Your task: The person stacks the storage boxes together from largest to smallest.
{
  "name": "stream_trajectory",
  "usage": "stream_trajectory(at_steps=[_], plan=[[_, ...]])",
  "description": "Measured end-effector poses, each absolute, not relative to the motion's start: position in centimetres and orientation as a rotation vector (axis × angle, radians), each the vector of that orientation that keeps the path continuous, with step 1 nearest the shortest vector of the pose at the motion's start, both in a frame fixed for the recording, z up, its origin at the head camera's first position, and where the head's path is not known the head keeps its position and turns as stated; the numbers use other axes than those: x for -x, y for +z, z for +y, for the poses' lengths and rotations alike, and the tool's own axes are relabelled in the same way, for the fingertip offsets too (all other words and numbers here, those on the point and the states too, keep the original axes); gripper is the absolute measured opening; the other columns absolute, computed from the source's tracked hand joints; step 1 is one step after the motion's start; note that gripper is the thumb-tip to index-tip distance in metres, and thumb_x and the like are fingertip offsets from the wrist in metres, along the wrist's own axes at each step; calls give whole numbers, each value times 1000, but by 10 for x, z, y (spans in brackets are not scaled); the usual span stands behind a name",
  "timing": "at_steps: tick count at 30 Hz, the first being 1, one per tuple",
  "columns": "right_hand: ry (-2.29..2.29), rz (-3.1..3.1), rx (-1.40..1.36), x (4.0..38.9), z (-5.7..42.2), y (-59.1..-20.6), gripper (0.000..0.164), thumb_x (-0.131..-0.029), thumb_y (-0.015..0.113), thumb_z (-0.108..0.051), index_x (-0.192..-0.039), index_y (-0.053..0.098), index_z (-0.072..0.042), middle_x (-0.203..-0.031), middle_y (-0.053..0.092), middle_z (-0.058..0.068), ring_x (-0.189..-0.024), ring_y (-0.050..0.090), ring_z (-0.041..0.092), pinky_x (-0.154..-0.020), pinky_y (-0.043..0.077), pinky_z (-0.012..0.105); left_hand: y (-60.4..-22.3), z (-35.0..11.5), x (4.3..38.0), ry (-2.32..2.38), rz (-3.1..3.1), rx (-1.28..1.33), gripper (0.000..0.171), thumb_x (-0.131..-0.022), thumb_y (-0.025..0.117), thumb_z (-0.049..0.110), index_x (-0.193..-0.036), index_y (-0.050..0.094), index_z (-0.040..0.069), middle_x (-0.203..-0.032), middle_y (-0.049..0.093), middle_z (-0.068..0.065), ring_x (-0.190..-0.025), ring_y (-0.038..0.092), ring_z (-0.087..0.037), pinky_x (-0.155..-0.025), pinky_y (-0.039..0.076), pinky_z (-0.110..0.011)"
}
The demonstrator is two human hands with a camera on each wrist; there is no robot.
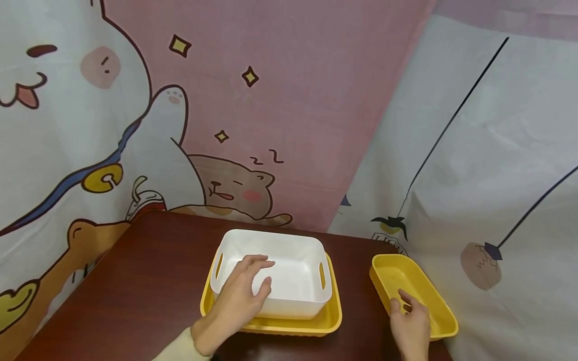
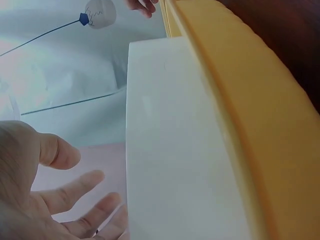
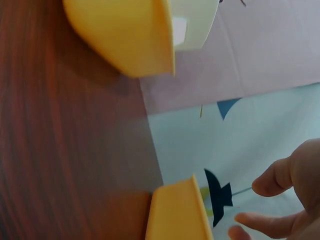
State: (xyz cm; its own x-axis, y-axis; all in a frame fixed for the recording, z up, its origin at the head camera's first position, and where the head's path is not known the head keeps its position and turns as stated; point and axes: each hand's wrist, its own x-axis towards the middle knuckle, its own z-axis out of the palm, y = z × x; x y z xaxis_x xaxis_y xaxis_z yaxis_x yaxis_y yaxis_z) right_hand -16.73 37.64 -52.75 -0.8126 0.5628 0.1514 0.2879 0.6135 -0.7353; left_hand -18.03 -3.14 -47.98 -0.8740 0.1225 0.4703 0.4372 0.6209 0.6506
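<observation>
A white plastic basket [image 1: 295, 307] with slotted handles sits inside a larger yellow tray [image 1: 334, 316] on the table. My left hand [image 1: 241, 296] hovers over the basket's near left side, fingers spread and loosely bent around nothing. In the left wrist view, the fingers of that hand [image 2: 75, 195] stand apart from each other beside the white basket wall [image 2: 170, 140]. To the right lies a narrow yellow tray [image 1: 404, 273]. Above its near part is my right hand [image 1: 411, 323], thumb and fingers apart, with nothing held. The right wrist view shows this hand [image 3: 285, 200] above the narrow tray's rim.
The dark brown wooden table [image 1: 135, 281] carries both yellow trays, with a strip of tabletop between them. A printed cartoon cloth [image 1: 293, 100] hangs behind the table, and a pale cloth wall [image 1: 519, 200] stands close along the right side.
</observation>
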Motion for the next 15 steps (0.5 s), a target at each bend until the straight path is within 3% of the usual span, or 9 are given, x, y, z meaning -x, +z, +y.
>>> stream_trajectory(at_steps=[3,5,7,15], plan=[[1028,-2466,757,166,385,-533,54,-110,63,-21,-155,65,8,-156,53,48,-143,44,69,-114,35,76,-478,-24,182,-1143,-2473,493,29,-104,83,10,-132,86,13,-145,78,-5,-134,75,-29,-111,64,-52],[1049,-2457,812,165,389,-536,59,-108,62,-23,-158,60,8,-164,43,50,-148,31,76,-116,23,84,-477,-19,184,-1153,-2485,518,27,-104,82,10,-131,86,12,-144,78,-5,-134,76,-28,-112,64,-51],[1068,-2458,868,166,393,-538,64,-107,61,-25,-162,54,8,-168,32,52,-152,19,79,-116,16,89,-476,-14,185,-1170,-2499,545,27,-104,82,11,-131,86,12,-144,78,-7,-135,75,-29,-113,63,-52],[1093,-2423,986,167,405,-537,77,-104,62,-24,-165,37,15,-175,6,54,-157,0,76,-114,11,89,-476,4,193,-1159,-2557,629,26,-107,79,15,-132,86,13,-145,77,-6,-134,73,-26,-110,65,-52]])
